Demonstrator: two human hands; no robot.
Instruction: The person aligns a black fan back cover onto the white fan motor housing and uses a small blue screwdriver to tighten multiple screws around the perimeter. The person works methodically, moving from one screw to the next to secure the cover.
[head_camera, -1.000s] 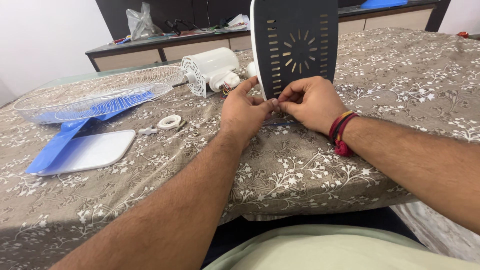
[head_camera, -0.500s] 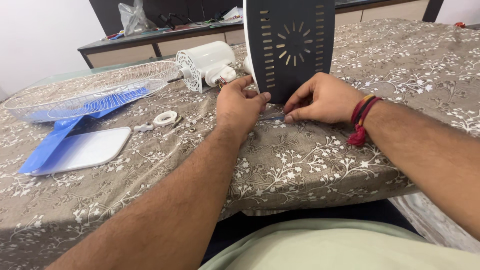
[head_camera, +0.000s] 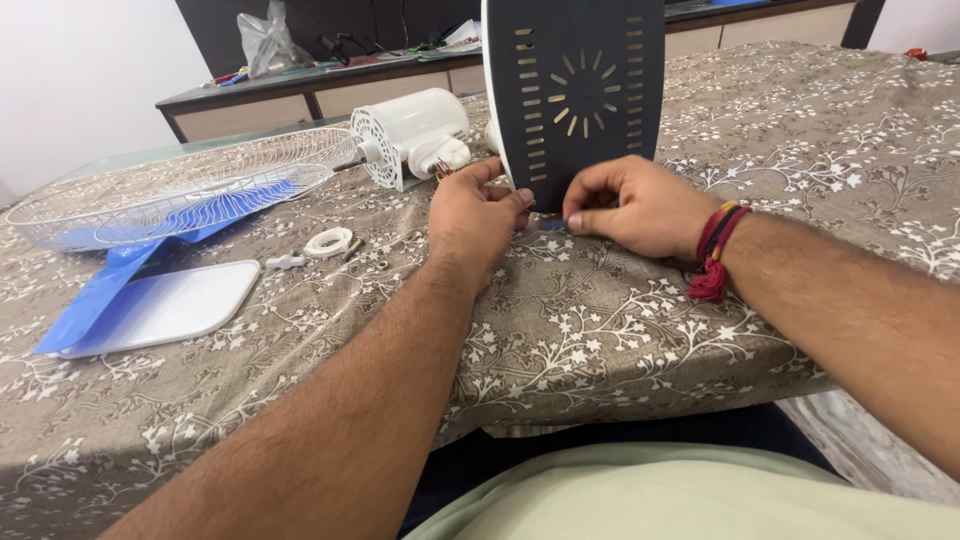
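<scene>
A dark grey fan base plate (head_camera: 580, 90) with slots stands upright on its edge on the table. My left hand (head_camera: 475, 215) grips its lower left corner with thumb and fingers. My right hand (head_camera: 635, 205), with red threads on the wrist, pinches a small thin blue-handled tool (head_camera: 548, 226) at the plate's bottom edge. The tool's tip is hidden between my fingers. Behind the plate lies the white fan motor housing (head_camera: 410, 135) with coloured wires showing.
A white wire fan guard (head_camera: 180, 185) lies over blue fan blades (head_camera: 95, 285) at the left, next to a white flat panel (head_camera: 170, 300). A white ring (head_camera: 328, 242) and small screws sit nearby. A dark sideboard (head_camera: 300, 85) with clutter stands behind the patterned tablecloth (head_camera: 600, 320).
My right hand dropped from the plate's bottom edge to the tablecloth, then rose back to the edge with the small tool. The left hand stayed on the corner.
</scene>
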